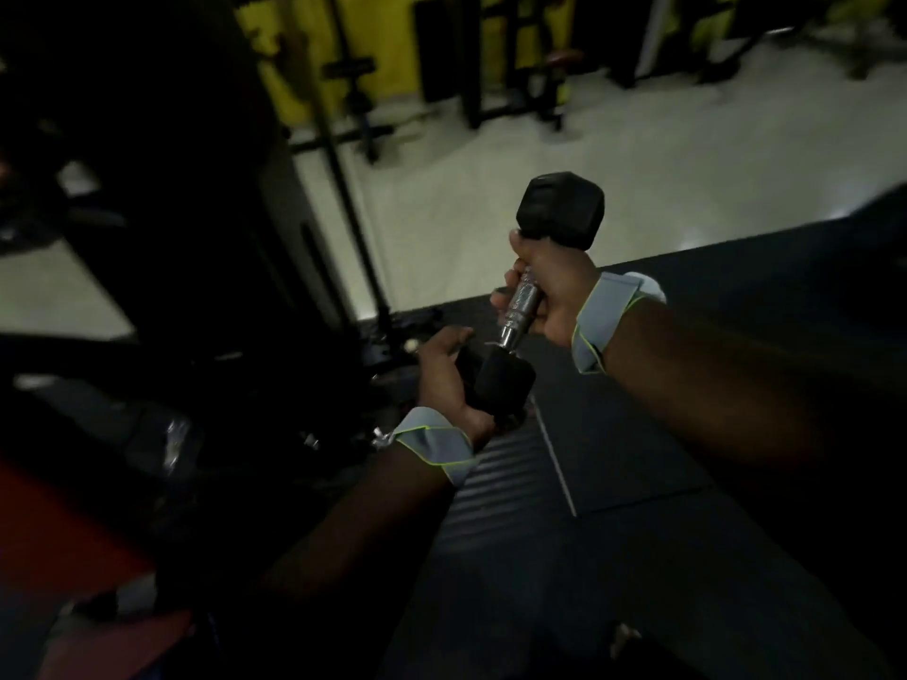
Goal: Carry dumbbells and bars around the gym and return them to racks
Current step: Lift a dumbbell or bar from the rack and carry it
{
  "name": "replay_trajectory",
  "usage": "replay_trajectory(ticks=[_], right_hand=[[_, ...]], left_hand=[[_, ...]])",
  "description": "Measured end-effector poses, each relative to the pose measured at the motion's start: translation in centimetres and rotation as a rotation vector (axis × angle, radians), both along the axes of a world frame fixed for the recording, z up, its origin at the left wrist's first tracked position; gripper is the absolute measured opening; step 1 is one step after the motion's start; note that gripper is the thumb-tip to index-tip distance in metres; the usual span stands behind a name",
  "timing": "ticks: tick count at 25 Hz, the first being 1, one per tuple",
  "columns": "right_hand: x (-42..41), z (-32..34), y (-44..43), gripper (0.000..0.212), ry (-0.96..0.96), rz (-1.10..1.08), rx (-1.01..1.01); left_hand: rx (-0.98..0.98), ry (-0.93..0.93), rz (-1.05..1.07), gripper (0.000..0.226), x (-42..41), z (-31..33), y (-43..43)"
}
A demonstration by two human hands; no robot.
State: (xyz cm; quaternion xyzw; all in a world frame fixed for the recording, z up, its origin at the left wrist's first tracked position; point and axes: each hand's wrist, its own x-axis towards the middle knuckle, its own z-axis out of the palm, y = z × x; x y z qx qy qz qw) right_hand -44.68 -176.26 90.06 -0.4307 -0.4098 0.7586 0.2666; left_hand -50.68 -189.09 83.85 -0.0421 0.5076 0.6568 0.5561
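Note:
A dumbbell [562, 204] with black hexagonal rubber heads and a chrome knurled handle is held tilted in front of me, one head up and far, the other down and near. My right hand [549, 282] grips the chrome handle just under the upper head. My left hand [444, 373] cups the lower head from the left and below, fingers curled round it. Both wrists wear grey bands with bright green edging. No rack for dumbbells can be made out in the dim view.
A dark machine frame [162, 188] with a slanted bar stands close on the left. A red padded bench [73, 532] lies at the lower left. Black rubber matting [638, 458] is underfoot, pale floor [589, 154] beyond, more equipment against a yellow wall [392, 36] at the back.

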Motion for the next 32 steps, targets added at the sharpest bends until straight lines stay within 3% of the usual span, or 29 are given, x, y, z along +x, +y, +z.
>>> replay_trajectory(ticks=[7,12,17,20,25,32], right_hand=[[29.6,4.1,19.1,0.038,0.179,-0.478,0.104],[47.1,3.5,27.1,0.035,0.126,-0.789,0.124],[59.8,2.6,38.1,0.023,0.107,-1.009,0.139],[66.1,1.9,45.7,0.026,0.094,-1.130,0.113],[74.8,2.1,57.5,0.033,0.101,-1.292,0.092],[92.3,0.3,70.1,0.020,0.167,-1.550,0.103]], left_hand=[[0.117,0.099,-0.456,0.019,25.3,4.4,24.5],[0.040,0.105,-0.629,0.017,40.7,3.4,36.6],[0.046,0.080,-0.832,0.059,52.7,2.0,50.6],[0.055,0.055,-0.927,0.067,58.9,1.5,58.9],[0.025,0.098,-1.089,0.050,68.0,1.9,72.9],[0.008,0.216,-1.342,0.029,85.7,2.2,87.5]])
